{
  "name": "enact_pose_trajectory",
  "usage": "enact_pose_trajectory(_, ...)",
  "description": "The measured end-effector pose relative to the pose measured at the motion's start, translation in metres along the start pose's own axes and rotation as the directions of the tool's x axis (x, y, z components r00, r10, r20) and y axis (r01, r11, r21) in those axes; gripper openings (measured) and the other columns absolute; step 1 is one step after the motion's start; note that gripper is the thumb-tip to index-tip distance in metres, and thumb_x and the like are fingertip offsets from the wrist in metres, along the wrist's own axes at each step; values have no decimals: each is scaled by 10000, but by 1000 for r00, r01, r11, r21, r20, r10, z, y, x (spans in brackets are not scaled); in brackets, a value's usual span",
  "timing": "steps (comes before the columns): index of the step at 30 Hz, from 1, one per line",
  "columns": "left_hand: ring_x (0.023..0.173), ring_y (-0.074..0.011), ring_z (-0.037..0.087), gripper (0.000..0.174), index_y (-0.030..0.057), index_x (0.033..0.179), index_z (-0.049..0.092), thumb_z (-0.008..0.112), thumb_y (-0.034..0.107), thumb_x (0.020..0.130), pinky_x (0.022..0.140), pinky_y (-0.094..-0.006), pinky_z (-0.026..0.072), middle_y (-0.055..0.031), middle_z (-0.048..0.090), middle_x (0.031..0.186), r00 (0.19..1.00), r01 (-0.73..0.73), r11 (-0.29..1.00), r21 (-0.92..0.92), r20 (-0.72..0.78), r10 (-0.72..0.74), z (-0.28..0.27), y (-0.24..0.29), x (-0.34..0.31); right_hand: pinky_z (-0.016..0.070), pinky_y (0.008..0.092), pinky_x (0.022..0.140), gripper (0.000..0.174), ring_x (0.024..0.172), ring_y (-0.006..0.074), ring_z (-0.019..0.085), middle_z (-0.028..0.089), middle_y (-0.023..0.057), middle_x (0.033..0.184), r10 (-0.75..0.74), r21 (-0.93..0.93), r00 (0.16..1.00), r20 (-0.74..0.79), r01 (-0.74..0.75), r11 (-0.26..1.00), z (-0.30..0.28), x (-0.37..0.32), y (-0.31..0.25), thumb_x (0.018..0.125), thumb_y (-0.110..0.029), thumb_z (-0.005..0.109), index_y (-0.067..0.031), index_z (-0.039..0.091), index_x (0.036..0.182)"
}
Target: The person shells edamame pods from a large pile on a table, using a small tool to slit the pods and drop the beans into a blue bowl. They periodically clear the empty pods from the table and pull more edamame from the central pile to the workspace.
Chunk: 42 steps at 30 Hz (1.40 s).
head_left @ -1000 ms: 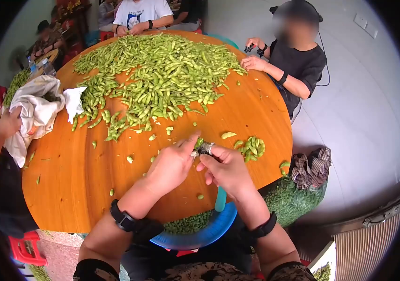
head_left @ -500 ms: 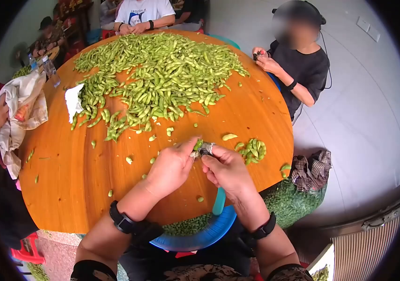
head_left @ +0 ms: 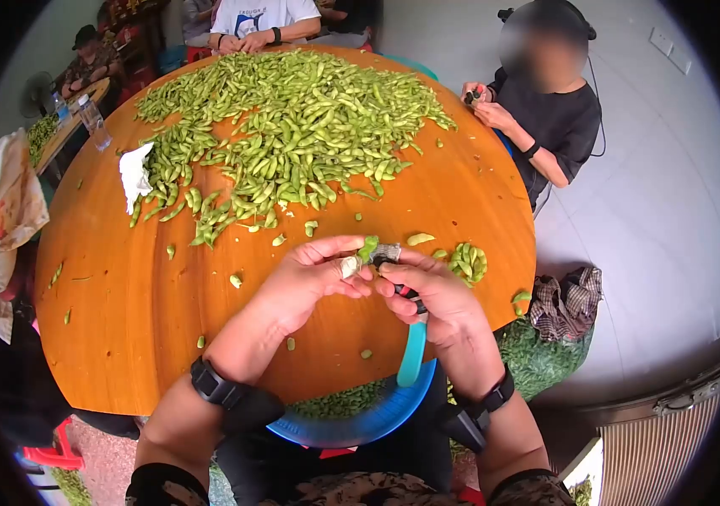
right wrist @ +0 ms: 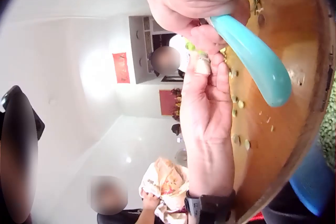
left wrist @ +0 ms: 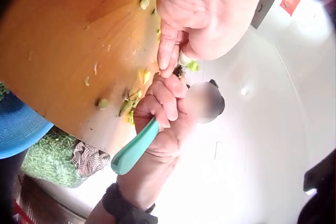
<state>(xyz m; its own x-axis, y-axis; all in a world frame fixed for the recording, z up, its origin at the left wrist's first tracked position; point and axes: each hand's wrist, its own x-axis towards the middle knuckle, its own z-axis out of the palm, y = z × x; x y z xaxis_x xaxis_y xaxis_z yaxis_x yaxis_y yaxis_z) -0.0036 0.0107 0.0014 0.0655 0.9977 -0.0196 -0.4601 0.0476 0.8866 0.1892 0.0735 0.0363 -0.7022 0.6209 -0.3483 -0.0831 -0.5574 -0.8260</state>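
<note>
One green pod [head_left: 367, 250]: my left hand [head_left: 296, 282] pinches it
Turquoise handle [head_left: 413, 352]: gripped in my right hand [head_left: 442, 305]
Tabletop [head_left: 132, 320]: heaped pods [head_left: 318, 126] beyond me
Blue basin [head_left: 415, 406]: under the near edge

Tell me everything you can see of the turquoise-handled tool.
The turquoise-handled tool has a smooth, glossy, gently curved handle, apparently plastic, rounded at its end. The right hand grips it, fingers curled round. The handle sticks out toward the wearer, overlapping the blue basin in the head view. Its working end is hidden.
</note>
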Motion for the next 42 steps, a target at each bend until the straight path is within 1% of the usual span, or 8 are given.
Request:
enact_pose_trajectory(10,904,-177,639,356,43,1215,578,630,35,863,725,-241,536,-91,623,1131,976,217,884,-415,110,-188,-10,-1,-1,275,186,372,225,466,59,408,546,30,731,124,292,967,223,-188,938,-11,5,6,884,-108,593,-58,531,1094)
enact_pose_trajectory(18,884,-174,643,339,57,1207,590,612,20,871,722,-247,537,-77,641,1082,967,255,849,-463,128,-220,-4,-2,1,289,177,392,127,476,43,392,520,6,680,64,43,998,-21,-63,997,2,-6,-4,891,-88,577,-25,568,1000)
enact_pose_trajectory(21,795,-160,644,352,23,1265,549,503,-17,919,703,-263,535,-42,652,926,996,-9,948,319,-80,36,8,-19,5,330,210,407,96,499,58,474,550,14,651,-178,-343,975,-133,123,931,4,-3,4,886,-74,546,-39,628,920)
enact_pose_trajectory(22,781,-172,643,351,2,1255,542,475,-33,912,693,-278,526,-71,643,929,969,-162,599,784,12,246,12,-23,-1,330,210,407,96,499,58,474,550,14,651,-182,-343,974,-135,126,931,8,-4,8,886,-74,546,-39,628,920)
enact_pose_trajectory(27,751,-290,633,312,12,1134,597,566,-21,825,700,-328,510,-154,613,956,876,-265,99,959,196,441,30,2,-10,423,308,526,93,557,135,546,527,93,602,-457,-722,882,-114,242,648,9,-10,5,852,-46,552,-23,613,919)
enact_pose_trajectory(32,765,-332,626,174,19,950,663,603,3,788,690,-374,506,-138,624,905,850,-2,184,983,-95,519,3,21,1,492,445,617,125,696,397,611,596,235,714,-652,-995,755,-67,-5,97,-46,-16,-13,839,-95,559,-27,609,931)
enact_pose_trajectory(39,832,-344,606,182,35,946,645,599,1,773,732,-404,498,-120,605,950,875,49,-187,981,48,482,-20,39,36,484,488,655,114,763,438,592,601,248,763,-683,-992,729,-45,46,114,-63,-29,-23,832,-107,567,-24,600,903)
enact_pose_trajectory(42,826,-349,603,154,39,915,642,602,3,771,729,-406,497,-119,603,940,949,-34,-67,997,53,312,-24,32,28,481,491,646,99,764,441,588,602,247,781,-692,-979,721,-36,114,170,-59,-35,-21,832,-101,574,-22,588,888)
